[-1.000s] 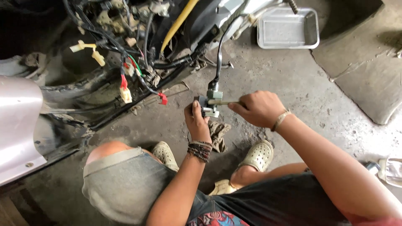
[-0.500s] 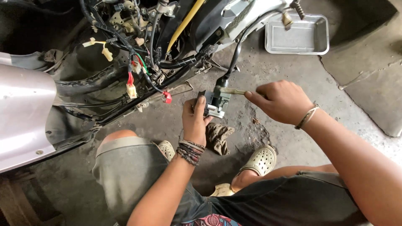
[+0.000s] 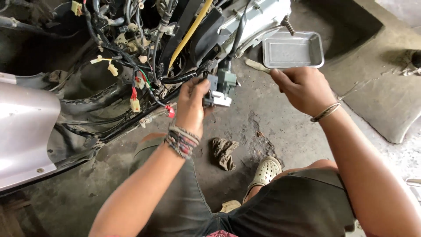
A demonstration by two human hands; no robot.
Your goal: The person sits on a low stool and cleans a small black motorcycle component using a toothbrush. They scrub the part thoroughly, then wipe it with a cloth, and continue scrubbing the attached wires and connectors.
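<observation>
My left hand [image 3: 190, 105] grips a small grey-green and white switch unit [image 3: 221, 87] that hangs on a black cable from the opened scooter body [image 3: 131, 52]. My right hand [image 3: 302, 87] is closed around a thin tool with a pale shaft [image 3: 256, 66], its tip pointing left toward the unit and just apart from it. Both hands are raised above the concrete floor, in front of a tangle of wires and connectors.
A shallow metal tray [image 3: 293, 49] sits on the floor behind my right hand. A silver body panel [image 3: 24, 131] fills the left edge. A dirty rag [image 3: 223, 152] lies on the floor between my knees, by my pale clog [image 3: 265, 170]. A dark floor mat [image 3: 390, 105] lies at right.
Both hands and the switch unit have risen in the view as the camera came closer. The tool tip, earlier at the unit, has drawn back to the right.
</observation>
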